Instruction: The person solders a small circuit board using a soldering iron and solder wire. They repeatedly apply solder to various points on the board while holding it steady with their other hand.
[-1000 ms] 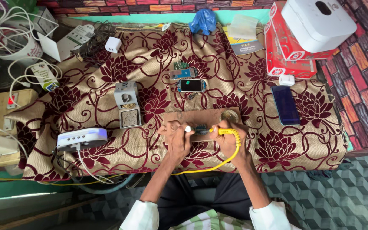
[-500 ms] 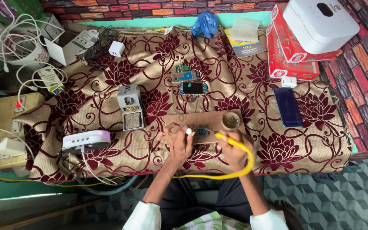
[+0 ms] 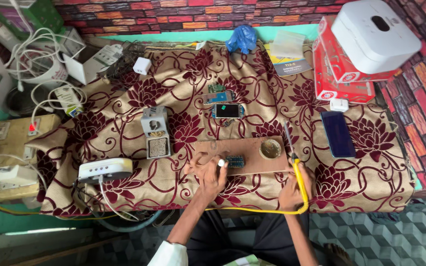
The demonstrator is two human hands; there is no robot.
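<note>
Small blue circuit board [image 3: 235,161] lies flat on a brown wooden board [image 3: 252,148], just beside the left hand [image 3: 212,173]. Left grip: fingers curled together, one tip capped white, touching the wood edge; whether it pinches anything, cannot tell. Right hand [image 3: 292,184] has its grip clamped on a yellow-handled soldering iron [image 3: 296,170], thin dark metal tip slanting up past a round tin [image 3: 270,148] just left of that tip. Yellow cord loops below the right grip. Above the left grip: a small phone [image 3: 227,110] with dark screen. Right of the right grip: flat dark blue phone [image 3: 337,133]. Left of the left grip: grey boxy stand [image 3: 156,130], then white oblong device [image 3: 105,169] with cables. Table [image 3: 198,36] is draped in beige plush cloth [image 3: 371,182] with maroon flowers. Brick-pattern wall [image 3: 173,9] behind, geometric tiled floor [image 3: 380,236] below.
</note>
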